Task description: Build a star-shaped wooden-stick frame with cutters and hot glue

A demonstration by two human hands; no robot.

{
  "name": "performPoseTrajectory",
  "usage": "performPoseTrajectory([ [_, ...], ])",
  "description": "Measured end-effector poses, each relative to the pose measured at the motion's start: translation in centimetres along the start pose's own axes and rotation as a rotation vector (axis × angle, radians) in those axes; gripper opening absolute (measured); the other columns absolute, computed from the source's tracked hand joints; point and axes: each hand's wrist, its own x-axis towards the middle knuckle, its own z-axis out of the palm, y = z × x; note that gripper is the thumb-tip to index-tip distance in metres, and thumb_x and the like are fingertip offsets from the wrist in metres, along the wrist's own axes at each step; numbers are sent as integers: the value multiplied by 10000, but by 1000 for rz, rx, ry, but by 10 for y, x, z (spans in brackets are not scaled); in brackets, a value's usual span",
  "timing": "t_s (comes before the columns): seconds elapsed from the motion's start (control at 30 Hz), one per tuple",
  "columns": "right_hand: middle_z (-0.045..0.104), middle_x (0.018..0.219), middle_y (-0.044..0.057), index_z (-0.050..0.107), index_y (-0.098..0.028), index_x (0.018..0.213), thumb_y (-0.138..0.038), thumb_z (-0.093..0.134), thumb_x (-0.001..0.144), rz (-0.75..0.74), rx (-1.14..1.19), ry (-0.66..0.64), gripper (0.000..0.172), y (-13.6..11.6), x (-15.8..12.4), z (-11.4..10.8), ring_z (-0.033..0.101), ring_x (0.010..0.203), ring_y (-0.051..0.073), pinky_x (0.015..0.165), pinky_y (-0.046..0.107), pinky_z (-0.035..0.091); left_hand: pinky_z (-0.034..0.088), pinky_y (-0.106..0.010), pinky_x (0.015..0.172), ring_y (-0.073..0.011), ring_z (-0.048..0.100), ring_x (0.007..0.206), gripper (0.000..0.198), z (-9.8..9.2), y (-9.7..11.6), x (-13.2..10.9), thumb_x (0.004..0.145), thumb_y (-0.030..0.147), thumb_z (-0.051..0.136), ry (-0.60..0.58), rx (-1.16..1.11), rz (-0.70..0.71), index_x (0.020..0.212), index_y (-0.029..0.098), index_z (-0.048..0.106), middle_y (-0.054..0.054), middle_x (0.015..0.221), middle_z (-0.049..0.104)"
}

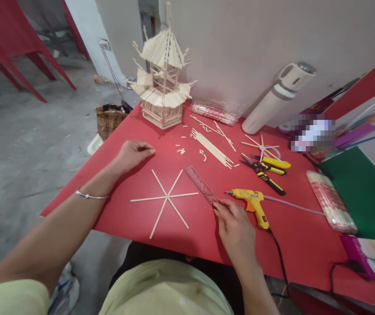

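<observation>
My right hand [236, 223] pinches the near end of a clear reddish plastic ruler [200, 184], which lies slanted on the red table. Just left of it is a six-armed star of thin wooden sticks [167, 197], flat on the tabletop. My left hand [134, 154] rests beyond the star, its fingers curled and pressed together; whatever they may hold is hidden. Right of the ruler lies a yellow hot glue gun [251, 200] with a glue stick in its back. A bundle of loose sticks [213, 148] and short cut pieces lie farther back.
A wooden-stick pagoda model [162, 83] stands at the back left. Behind the tools rise a white thermos [277, 98] and a second stick star [262, 147]. Pliers and cutters [269, 173] lie near packaged sticks [331, 201]. The glue gun's black cord [281, 253] hangs over the front edge.
</observation>
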Motion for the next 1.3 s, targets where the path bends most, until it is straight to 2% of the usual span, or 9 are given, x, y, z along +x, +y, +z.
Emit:
performPoseTrajectory([
  [0.5, 709, 1126, 73, 742, -229, 1172, -224, 511, 1024, -3, 10, 12, 274, -1, 1, 0, 627, 1035, 222, 853, 334, 530, 504, -274, 697, -186, 664, 730, 257, 1, -7, 3, 713, 423, 731, 1, 51, 30, 786, 185, 793, -22, 771, 760],
  [0.8, 703, 1137, 75, 743, -234, 1169, -226, 507, 1021, -7, 12, 8, 279, -2, 2, 1, 629, 1032, 222, 848, 338, 535, 499, -259, 666, -170, 647, 696, 222, 2, 0, -1, 695, 396, 740, 14, 28, 3, 755, 188, 786, -17, 737, 745],
  [1.3, 704, 1141, 74, 741, -235, 1170, -205, 514, 1014, 3, 12, -12, 277, -3, 2, -1, 623, 1041, 220, 840, 333, 529, 515, -282, 695, -204, 672, 747, 237, 1, 3, -2, 678, 417, 741, 10, 18, 3, 738, 191, 784, -29, 768, 760],
])
